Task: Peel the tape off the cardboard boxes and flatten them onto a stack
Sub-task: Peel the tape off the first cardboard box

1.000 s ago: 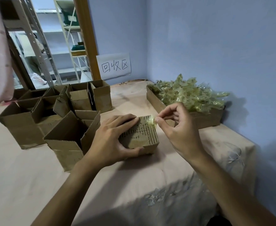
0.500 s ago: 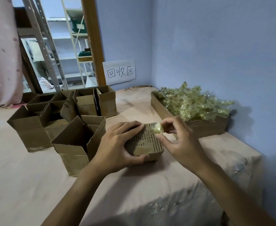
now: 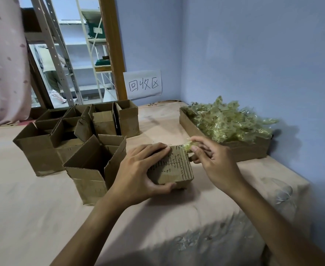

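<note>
On my screen the left hand (image 3: 140, 169) grips a small closed box (image 3: 174, 169) — fingers on top, thumb on the near side. The box sits on the cloth-covered table (image 3: 42, 208), near the middle. The right hand (image 3: 215, 162) pinches a crumpled bit of yellowish tape (image 3: 189, 145) at the far top corner of the box. I cannot tell if the tape is stuck there. Behind that hand lies a flat cardboard tray (image 3: 249, 150) heaped with tape scraps (image 3: 226, 121). To the left stand open boxes (image 3: 92, 166) — the nearest is just beside the left hand.
</note>
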